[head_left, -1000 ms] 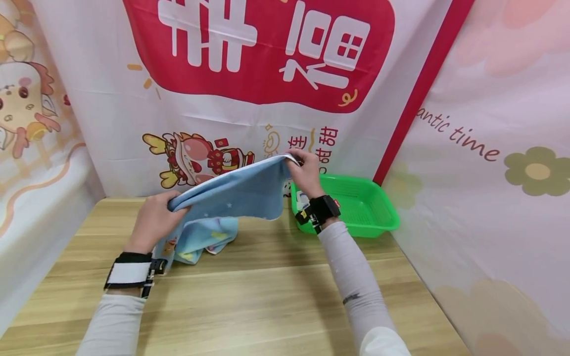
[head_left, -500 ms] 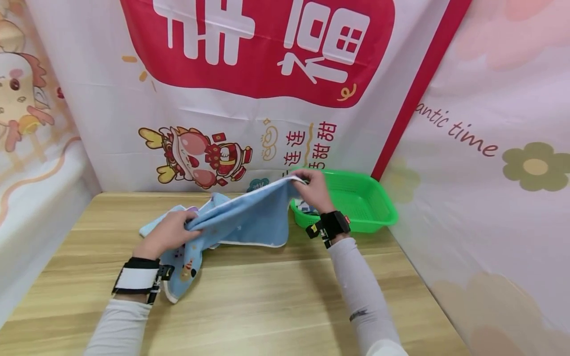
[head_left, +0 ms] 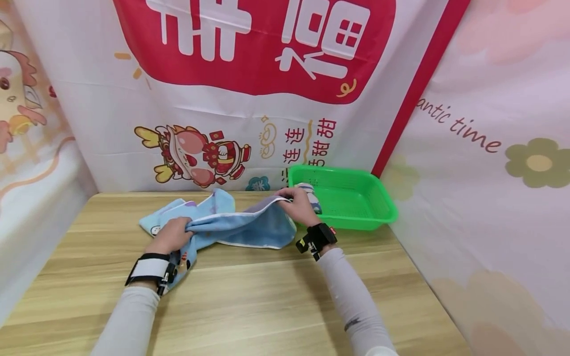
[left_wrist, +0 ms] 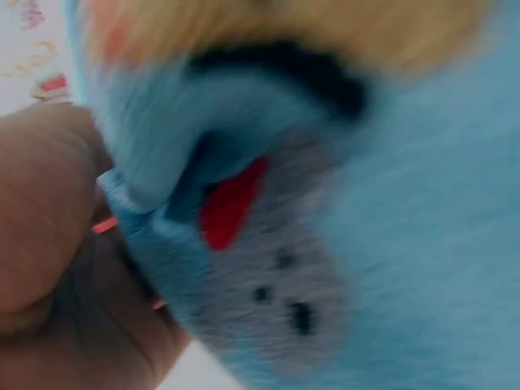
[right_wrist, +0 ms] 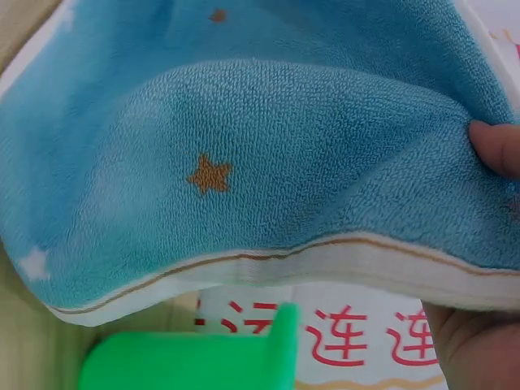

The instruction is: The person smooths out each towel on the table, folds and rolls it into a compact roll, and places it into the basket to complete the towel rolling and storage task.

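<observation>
Two hands hold a blue towel [head_left: 242, 225] low over a wooden table [head_left: 267, 296].

The left hand [head_left: 171, 236] grips a bunched end of the towel; the right hand [head_left: 297, 206] pinches the white-trimmed edge beside a green basket [head_left: 356, 205]. The towel sags between them, part of it lying on the table. A printed banner [head_left: 249, 74] hangs behind.

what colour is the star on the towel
Orange-brown star on the light blue towel; the right wrist view shows it best.
</observation>
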Tool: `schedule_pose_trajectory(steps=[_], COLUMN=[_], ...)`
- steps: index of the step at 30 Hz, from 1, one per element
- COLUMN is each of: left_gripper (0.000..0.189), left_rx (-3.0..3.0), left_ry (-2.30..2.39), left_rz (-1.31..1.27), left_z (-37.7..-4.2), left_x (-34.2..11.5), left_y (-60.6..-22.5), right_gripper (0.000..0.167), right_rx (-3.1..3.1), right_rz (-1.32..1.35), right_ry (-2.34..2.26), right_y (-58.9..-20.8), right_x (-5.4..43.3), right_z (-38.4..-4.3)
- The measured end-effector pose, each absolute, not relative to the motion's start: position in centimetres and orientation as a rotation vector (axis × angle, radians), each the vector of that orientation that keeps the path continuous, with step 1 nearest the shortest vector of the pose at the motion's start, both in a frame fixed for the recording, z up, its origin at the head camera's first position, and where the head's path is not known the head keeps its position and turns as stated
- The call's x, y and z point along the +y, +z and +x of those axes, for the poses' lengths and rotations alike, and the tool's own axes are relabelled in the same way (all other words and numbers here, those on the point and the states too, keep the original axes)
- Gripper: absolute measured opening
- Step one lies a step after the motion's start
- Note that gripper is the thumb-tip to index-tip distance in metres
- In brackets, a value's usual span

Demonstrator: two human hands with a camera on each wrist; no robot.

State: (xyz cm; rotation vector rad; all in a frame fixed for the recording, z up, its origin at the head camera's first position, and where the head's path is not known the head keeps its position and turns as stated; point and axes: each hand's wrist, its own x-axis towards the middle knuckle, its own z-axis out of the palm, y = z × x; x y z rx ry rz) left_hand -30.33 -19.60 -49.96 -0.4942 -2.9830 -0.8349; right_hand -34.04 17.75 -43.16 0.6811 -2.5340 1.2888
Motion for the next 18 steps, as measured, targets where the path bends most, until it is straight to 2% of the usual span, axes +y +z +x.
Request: schedule_pose_trajectory(steps=[4,8,18], left_gripper=[0.004,0.009,0.024], left_rx=[-2.926,-2.908,-2.584], left_ry=[-0.784,-0.772,-0.737], left_rz=[-0.424,-0.334,-0.255], left_z=[-31.8,-32.5,-30.4], left_x=[-20.7,-21.1,-20.3], left_y=[-50.5,-50.1,-45.3], right_gripper=[0.011,0.013,0.017], right_rx=[-2.539,-2.55,-2.384], right_rz=[0.632,0.581,0.503], right_ry=[1.299,1.306,1.304], right_y=[-44.0,-44.4,-42.8], right_x=[17.3,17.2,17.9], right_z=[-34.7,-35.1,-35.3])
